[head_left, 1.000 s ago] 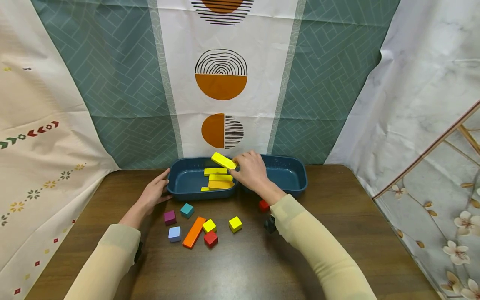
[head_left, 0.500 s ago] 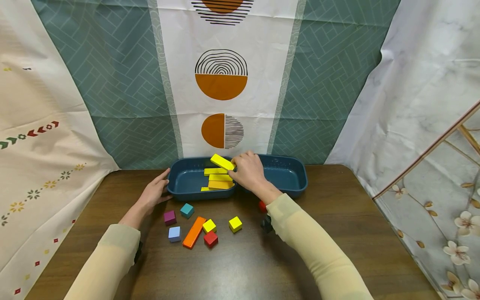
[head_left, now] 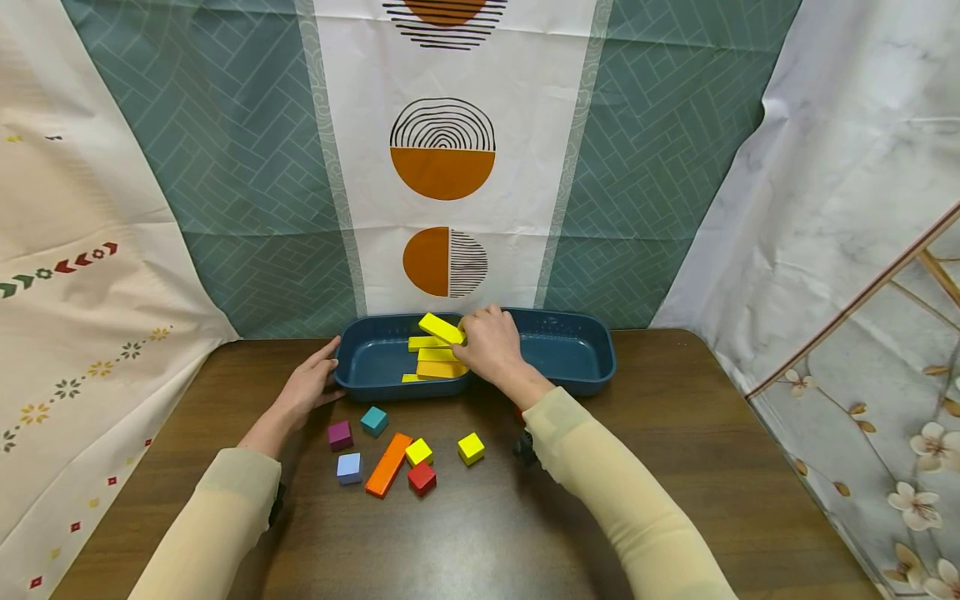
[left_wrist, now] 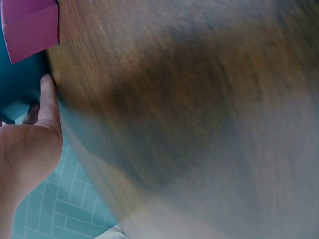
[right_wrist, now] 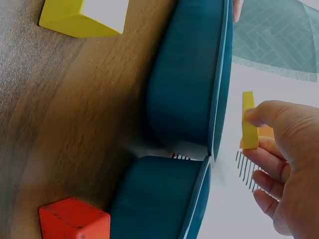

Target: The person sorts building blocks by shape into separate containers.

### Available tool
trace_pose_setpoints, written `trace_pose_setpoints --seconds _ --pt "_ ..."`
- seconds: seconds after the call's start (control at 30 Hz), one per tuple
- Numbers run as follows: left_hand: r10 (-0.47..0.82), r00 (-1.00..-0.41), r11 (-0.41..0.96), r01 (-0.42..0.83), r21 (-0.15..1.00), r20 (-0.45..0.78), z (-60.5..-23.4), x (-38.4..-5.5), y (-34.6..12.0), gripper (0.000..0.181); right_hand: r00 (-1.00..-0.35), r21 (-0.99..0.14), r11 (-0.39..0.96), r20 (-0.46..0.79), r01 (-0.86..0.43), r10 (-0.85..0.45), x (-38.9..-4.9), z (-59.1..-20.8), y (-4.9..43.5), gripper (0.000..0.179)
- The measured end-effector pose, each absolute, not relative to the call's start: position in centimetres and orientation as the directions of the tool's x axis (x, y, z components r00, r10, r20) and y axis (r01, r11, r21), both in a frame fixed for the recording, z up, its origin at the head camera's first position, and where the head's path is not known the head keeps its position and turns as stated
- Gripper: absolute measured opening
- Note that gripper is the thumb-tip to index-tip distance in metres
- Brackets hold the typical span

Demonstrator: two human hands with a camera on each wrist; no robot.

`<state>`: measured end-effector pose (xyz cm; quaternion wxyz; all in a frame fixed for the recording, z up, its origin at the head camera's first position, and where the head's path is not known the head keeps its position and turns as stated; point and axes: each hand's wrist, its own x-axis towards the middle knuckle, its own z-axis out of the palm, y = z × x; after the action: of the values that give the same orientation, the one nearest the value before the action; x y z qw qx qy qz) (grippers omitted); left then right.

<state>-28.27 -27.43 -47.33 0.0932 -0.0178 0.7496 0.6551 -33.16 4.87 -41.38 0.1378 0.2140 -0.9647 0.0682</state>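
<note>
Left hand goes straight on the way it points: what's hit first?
The left blue tray. The left hand has its fingers at the tray's left end, apparently touching, though exact contact is hard to judge.

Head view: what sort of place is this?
Probably a staged indoor tabletop workspace: patterned cloths hang behind and beside a wooden table, which bears small coloured blocks and two blue trays.

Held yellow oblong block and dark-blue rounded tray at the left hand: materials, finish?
Yellow oblong block: likely painted wood, smooth, matte; flat even colour, crisp edges, but plastic is possible.
Dark-blue tray: probably moulded plastic, satin; thin continuous rim, rounded corners, soft sheen.
</note>
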Motion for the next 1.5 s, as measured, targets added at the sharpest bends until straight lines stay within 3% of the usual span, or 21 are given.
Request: trace_pose_setpoints --seconds 0.33,0.67,1.5 --pt "0.088 -0.985 0.168 -0.133 0.977 -0.149 -48.1 -28.5 -27.8 0.057 -0.878 -0.069 0.907 0.289 -0.416 -0.381 -33.1 -41.7 4.2 0.028" --pt "0.091 -0.984 0.168 -0.134 0.977 -0.151 -48.1 -28.5 -27.8 0.057 -0.895 -0.065 0.916 0.253 -0.395 -0.368 -33.1 -41.8 3.8 0.050" --pt "0.088 -0.985 0.166 -0.130 0.977 -0.146 -48.1 -28.4 -27.7 0.057 -0.819 -0.097 0.851 0.346 -0.516 -0.457 -32.6 -41.7 4.9 0.038"
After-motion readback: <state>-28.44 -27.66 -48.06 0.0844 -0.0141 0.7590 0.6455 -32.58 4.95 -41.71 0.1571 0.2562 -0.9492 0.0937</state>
